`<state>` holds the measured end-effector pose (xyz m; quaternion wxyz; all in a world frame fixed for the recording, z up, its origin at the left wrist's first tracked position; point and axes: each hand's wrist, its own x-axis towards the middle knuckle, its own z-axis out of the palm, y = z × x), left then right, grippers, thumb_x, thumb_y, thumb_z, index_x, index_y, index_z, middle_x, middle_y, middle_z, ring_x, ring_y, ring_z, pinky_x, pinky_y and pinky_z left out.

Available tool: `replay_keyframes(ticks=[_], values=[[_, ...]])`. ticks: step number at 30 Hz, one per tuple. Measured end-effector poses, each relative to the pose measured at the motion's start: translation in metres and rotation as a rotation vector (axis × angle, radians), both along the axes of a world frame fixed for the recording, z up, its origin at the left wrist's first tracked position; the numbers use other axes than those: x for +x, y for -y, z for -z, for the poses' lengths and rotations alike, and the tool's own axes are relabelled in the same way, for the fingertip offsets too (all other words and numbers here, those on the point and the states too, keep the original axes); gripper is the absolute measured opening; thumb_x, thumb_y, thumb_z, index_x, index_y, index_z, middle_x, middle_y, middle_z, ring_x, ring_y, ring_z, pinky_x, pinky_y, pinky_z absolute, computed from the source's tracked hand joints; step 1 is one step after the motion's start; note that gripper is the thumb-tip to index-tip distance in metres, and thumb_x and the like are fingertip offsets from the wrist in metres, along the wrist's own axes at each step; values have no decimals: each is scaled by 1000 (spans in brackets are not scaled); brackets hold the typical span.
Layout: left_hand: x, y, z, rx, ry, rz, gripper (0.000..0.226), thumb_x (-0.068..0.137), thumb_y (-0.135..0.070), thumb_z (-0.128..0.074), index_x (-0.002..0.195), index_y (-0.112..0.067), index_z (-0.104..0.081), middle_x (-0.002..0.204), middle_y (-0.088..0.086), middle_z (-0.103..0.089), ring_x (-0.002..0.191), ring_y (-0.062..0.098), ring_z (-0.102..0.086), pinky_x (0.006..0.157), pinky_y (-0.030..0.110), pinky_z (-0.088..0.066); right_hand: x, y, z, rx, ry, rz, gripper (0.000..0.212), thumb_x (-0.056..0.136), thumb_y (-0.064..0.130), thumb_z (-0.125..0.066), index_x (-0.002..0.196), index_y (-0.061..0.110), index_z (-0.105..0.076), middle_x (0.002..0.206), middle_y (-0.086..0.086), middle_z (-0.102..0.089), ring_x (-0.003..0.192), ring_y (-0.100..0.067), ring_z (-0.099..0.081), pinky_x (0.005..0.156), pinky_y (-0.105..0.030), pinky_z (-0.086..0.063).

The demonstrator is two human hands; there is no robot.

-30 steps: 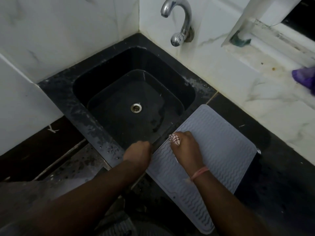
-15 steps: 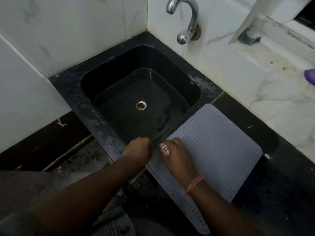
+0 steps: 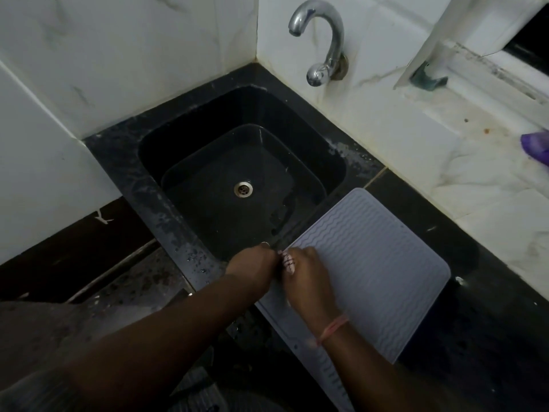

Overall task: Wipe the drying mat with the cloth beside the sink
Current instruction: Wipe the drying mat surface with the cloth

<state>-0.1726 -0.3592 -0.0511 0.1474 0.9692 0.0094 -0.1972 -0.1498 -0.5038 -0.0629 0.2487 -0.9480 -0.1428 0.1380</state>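
Head view: we are squeezing the cloth in our right hand at the mat's sink-side corner; our left hand is curling over the mat's edge.

home kitchen | black sink | chrome tap | marble-tiled walls

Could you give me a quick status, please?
Right hand grips cloth on mat edge. Left hand fisted at sink rim. Nothing in the way.

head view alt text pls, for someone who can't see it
Right hand presses a cloth on a grey mat beside a black sink; left hand grips the mat's edge. Tap above.
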Motion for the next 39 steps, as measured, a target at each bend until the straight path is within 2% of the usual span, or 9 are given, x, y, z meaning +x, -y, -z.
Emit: replay_keyframes(ticks=[3,8,14,18,20,24,28,33,39], values=[[0,0,1,50,-23,17,27,101,-18,-46,121,-21,-65,111,9,-58,101,33,-67,77,40,-54,-3,4,1,41,-5,-20,18,97,34,-57,109,26,-67,108,1,-55,88,-20,-62,77,-37,-55],[6,7,-4,104,-62,55,34,107,-27,-38,138,-19,-51,119,10,-56,103,26,-63,79,38,-54,54,24,0,-2,66,47,19,97,33,-64,111,20,-67,110,1,-57,86,-11,-58,70,-17,-42],[9,12,-10,134,-107,67,36,98,-13,-51,134,-16,-53,121,11,-56,106,28,-63,74,35,-48,101,38,-9,-43,95,194,20,97,28,-67,111,13,-69,111,-5,-61,85,-14,-59,73,-22,-45],[14,20,-12,78,-59,17,40,97,-10,-50,137,-13,-53,128,13,-56,109,31,-64,84,39,-53,71,22,-7,-42,80,119,16,98,28,-64,108,18,-68,108,-3,-60,81,-11,-57,70,-19,-43],[15,28,-13,56,-60,41,45,99,-9,-48,145,-10,-44,132,16,-51,110,35,-64,86,41,-52,46,13,-3,-33,31,81,16,99,29,-61,110,19,-67,111,-2,-58,85,-15,-59,73,-24,-47],[17,30,-11,73,-77,49,37,102,-8,-43,138,-5,-48,130,16,-51,107,36,-65,84,42,-52,29,11,3,13,2,66,19,99,30,-59,115,21,-66,116,-1,-56,93,-19,-63,79,-30,-53],[16,30,-8,67,-62,27,39,104,-10,-40,143,-6,-42,131,16,-54,105,34,-64,76,38,-48,69,31,5,-29,70,93,19,99,33,-63,114,22,-66,112,1,-59,88,-10,-60,78,-23,-52],[21,30,-9,77,-109,56,49,107,-16,-39,153,-9,-28,133,15,-49,108,28,-63,83,36,-54,119,52,-3,-35,110,180,23,98,32,-65,114,17,-69,115,-2,-60,91,-13,-61,76,-22,-47],[22,35,-11,106,-107,28,58,101,-16,-48,155,-15,-28,138,12,-46,115,29,-56,85,39,-52,88,37,0,-54,70,141,19,99,31,-63,115,21,-66,113,1,-59,85,-7,-56,71,-17,-42]])
